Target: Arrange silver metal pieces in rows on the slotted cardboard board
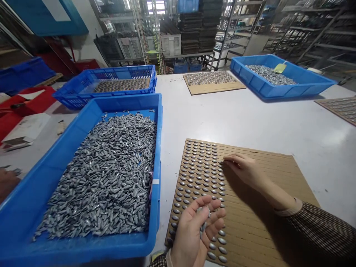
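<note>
You are working at a white table (280, 126) beside a blue plastic crate (159, 148) heaped with grey metal teardrop pieces (97, 178) — more of them are sitting in neat rows along the slots of a brown cardboard board (267, 185) right in front of you. Your left hand (191, 233) is curling half open, palm up, cradling a few pieces above the board. Your right hand (244, 172) is lying open, its fingertips (227, 158) touching the pieces at the row ends. A yellow tag (280, 68) is sitting in the far blue crate (292, 89) — its writing is too small to read.
</note>
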`<act>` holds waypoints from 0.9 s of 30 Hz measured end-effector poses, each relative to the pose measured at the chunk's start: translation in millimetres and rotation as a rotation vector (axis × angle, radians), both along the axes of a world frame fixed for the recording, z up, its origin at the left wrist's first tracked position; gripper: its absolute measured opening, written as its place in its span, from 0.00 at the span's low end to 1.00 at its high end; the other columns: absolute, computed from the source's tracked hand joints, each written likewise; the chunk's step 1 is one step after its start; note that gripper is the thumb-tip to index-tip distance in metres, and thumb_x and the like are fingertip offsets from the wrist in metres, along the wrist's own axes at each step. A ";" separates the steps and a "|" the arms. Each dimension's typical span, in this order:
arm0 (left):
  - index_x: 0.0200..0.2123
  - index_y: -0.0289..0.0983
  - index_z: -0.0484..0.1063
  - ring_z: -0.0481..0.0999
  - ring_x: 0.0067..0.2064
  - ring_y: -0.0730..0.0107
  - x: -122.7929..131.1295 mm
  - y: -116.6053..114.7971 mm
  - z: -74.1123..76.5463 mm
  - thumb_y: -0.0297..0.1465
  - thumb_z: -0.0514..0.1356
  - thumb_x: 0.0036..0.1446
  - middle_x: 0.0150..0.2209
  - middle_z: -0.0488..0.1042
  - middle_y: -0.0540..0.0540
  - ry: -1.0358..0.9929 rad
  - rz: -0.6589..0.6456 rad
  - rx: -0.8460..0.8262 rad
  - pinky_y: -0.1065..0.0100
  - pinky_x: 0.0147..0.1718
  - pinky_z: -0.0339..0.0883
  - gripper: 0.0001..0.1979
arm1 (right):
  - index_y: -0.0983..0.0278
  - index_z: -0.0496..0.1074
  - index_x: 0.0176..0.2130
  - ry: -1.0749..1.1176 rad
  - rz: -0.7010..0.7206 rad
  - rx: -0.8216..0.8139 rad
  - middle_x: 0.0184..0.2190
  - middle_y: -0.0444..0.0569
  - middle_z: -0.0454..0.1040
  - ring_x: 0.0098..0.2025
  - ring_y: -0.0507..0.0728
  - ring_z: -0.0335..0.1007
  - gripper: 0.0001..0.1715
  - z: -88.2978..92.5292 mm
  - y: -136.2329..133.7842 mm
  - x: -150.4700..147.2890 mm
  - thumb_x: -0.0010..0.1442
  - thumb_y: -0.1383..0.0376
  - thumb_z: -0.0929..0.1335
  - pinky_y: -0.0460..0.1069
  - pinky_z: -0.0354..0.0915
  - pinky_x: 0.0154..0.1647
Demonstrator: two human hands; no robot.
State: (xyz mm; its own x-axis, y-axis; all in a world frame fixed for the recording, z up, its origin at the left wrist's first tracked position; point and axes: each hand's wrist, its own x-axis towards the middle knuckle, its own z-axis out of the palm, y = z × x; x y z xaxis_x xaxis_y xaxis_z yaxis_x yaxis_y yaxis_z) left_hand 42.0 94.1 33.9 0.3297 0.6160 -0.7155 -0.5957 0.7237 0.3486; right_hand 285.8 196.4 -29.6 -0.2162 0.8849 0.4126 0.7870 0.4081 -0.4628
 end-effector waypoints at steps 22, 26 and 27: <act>0.43 0.32 0.68 0.76 0.51 0.55 0.1 -0.8 -3.2 0.23 0.57 0.58 0.51 0.74 0.34 -0.043 -0.043 0.027 0.60 0.51 0.70 0.09 | 0.59 0.78 0.41 -0.086 0.078 0.047 0.35 0.51 0.75 0.36 0.57 0.71 0.16 -13.8 13.9 -0.7 0.65 0.67 0.62 0.53 0.69 0.35; 0.43 0.32 0.67 0.76 0.52 0.54 0.4 -1.1 0.2 0.25 0.59 0.58 0.52 0.74 0.34 -0.035 -0.047 0.049 0.60 0.52 0.69 0.09 | 0.60 0.78 0.41 -0.079 0.084 0.042 0.33 0.52 0.74 0.35 0.58 0.70 0.16 -14.3 16.5 -0.2 0.65 0.67 0.61 0.53 0.69 0.34; 0.43 0.32 0.67 0.76 0.52 0.54 0.2 -1.1 0.6 0.26 0.59 0.59 0.52 0.74 0.34 -0.042 -0.041 0.049 0.59 0.52 0.68 0.09 | 0.61 0.78 0.41 -0.078 0.089 0.036 0.33 0.52 0.74 0.35 0.58 0.70 0.16 -13.5 16.5 0.2 0.65 0.67 0.61 0.53 0.70 0.35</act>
State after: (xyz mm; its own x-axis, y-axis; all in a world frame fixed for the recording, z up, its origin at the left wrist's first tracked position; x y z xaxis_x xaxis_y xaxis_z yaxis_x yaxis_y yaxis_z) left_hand 42.2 93.0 34.5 0.3844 0.6356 -0.6696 -0.5808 0.7303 0.3598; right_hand 286.0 212.9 -43.0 -0.3257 0.8459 0.4222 0.7803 0.4927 -0.3852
